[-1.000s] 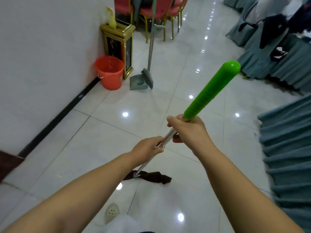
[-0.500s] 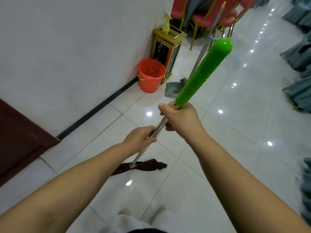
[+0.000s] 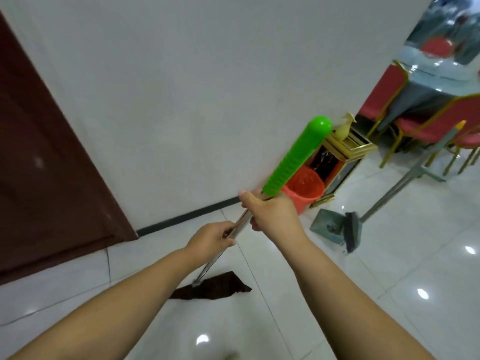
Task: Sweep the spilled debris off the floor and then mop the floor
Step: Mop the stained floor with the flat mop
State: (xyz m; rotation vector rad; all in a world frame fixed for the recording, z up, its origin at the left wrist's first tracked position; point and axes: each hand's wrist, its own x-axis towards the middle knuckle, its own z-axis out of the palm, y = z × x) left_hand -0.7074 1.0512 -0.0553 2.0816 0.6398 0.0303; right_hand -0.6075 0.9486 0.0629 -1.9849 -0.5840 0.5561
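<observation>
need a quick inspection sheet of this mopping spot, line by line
surface: glossy white tile floor, no debris seen
job's things: mop handle slanted, dark mop cloth flat on the tiles; dustpan and broom parked together
clutter: orange bucket beside a gold-trimmed bin
grippers: left hand on the metal shaft, right hand just below the green grip
cables: nothing seen
surroundings: white wall, brown door, red chairs
</observation>
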